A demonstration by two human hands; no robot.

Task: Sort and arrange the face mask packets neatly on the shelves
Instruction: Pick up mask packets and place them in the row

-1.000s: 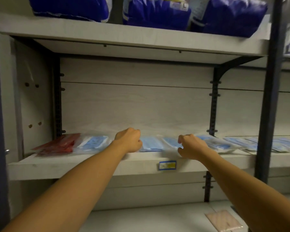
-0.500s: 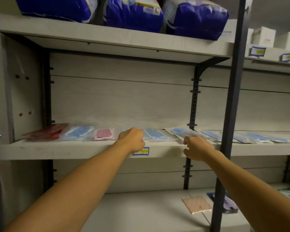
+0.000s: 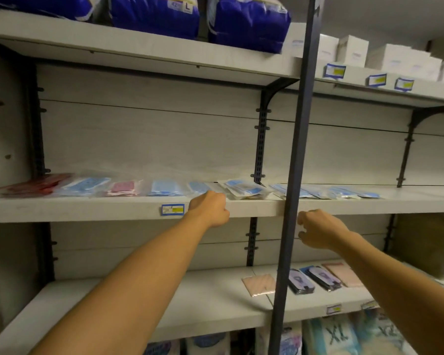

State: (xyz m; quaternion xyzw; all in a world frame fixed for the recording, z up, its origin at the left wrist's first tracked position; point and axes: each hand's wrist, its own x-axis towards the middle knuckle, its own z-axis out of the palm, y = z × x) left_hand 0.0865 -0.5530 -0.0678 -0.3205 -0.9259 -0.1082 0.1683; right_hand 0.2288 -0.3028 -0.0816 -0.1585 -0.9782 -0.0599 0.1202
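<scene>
Along the middle shelf [image 3: 87,210] lies a row of face mask packets [image 3: 167,188] (mostly blue), the left hand [image 3: 210,210] fisted at its front edge, perhaps pinching one, the right hand [image 3: 318,230] below it, loosely curled, empty.

A blue pack [image 3: 154,15] reads "L"; bottom packs [image 3: 333,336] read "XL".
</scene>
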